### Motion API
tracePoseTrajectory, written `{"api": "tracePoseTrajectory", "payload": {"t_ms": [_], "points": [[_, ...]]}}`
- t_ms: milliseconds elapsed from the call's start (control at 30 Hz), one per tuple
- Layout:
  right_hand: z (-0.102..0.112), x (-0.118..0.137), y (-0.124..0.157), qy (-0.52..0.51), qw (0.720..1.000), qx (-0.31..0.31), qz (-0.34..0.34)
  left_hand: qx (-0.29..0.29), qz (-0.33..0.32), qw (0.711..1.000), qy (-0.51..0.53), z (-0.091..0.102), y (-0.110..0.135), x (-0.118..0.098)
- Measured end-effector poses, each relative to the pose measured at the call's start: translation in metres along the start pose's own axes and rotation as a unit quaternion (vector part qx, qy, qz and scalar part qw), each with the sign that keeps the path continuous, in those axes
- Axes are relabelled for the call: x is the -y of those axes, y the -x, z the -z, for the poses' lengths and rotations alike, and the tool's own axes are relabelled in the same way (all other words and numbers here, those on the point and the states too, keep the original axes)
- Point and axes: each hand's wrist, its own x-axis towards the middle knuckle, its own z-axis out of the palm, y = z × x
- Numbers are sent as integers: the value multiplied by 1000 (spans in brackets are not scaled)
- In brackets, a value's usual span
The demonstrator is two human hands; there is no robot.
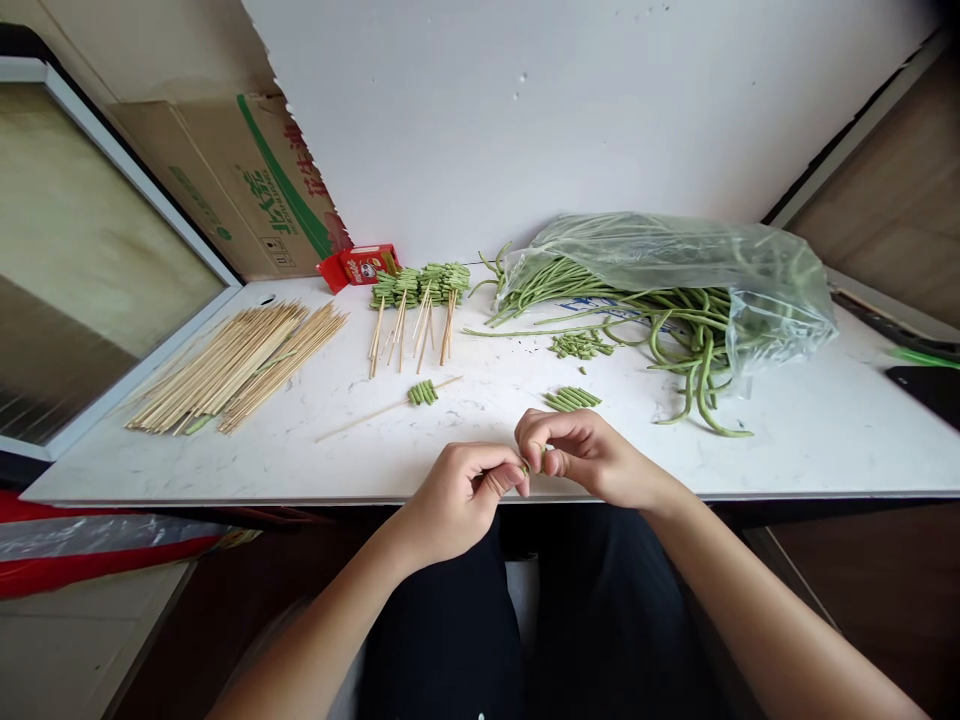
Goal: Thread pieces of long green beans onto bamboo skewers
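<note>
Seen from the head camera, a left hand [457, 495] and a right hand [604, 465] are meeting at the front of a marbled white tabletop [360, 475], thumb and fingers of each pinching together on a short green bean piece [544, 455]. From the hands, at ten o'clock, a cardboard box [214, 185] is bearing green characters, apparently "北大荒," and red ones reading "花生油"; a glossy red carton [364, 265] nearby is showing print too small to read. Slender wooden skewers [232, 365] are lying heaped at half past nine. Bundled bean skewers [450, 285] are resting at eleven; ribbed bean segments [423, 392] are sitting threaded on one skewer [367, 418] at ten. Around one, cut beans are forming a loose pile [581, 345] and a neat row [572, 399], while a crinkled clear plastic bag [675, 250] is spilling ropy long beans [547, 285] over illegible blue print [592, 303].
</note>
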Motion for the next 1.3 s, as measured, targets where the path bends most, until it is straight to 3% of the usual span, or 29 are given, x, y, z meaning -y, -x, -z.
{"api": "tracePoseTrajectory", "payload": {"t_ms": [67, 133, 200, 267, 300, 367, 533, 700, 767, 833, 933, 1000, 1133, 1300], "points": [[10, -7, 1, 18, 999, -37, -19, -17, 22, 1000, 15, 3, 0, 1], [25, -16, 3, 106, 986, -121, -52, -36, 39, 998, 24, 5, -1, 2], [42, -28, 7, 236, 942, -222, -88, -54, 42, 997, 21, 5, -2, 4], [59, -41, 13, 351, 878, -307, -109, -64, 41, 997, 18, 4, -3, 5], [66, -47, 15, 384, 854, -331, -120, -65, 40, 997, 20, 2, -3, 6], [76, -56, 19, 406, 832, -345, -154, -60, 38, 997, 26, 0, -4, 9], [79, -58, 21, 385, 852, -294, -198, -49, 29, 998, 28, -1, -4, 14], [78, -50, 19, 391, 846, -295, -211, -36, 21, 999, 30, -1, -5, 16], [76, -43, 18, 395, 852, -288, -186, -42, 21, 998, 49, -2, -6, 17], [68, -31, 16, 383, 877, -254, -140, -57, 34, 994, 86, -4, -7, 18], [47, -9, 11, 299, 942, -129, -77, -73, 66, 986, 137, -7, -8, 19], [29, 4, 7, 255, 963, -79, -45, -78, 79, 982, 154, -7, -9, 19], [5, 13, 3, 230, 972, -56, 10, -85, 81, 978, 171, -7, -9, 18], [9, 6, 4, 250, 962, -111, 27, -77, 96, 984, 129, -5, -9, 19]]}}
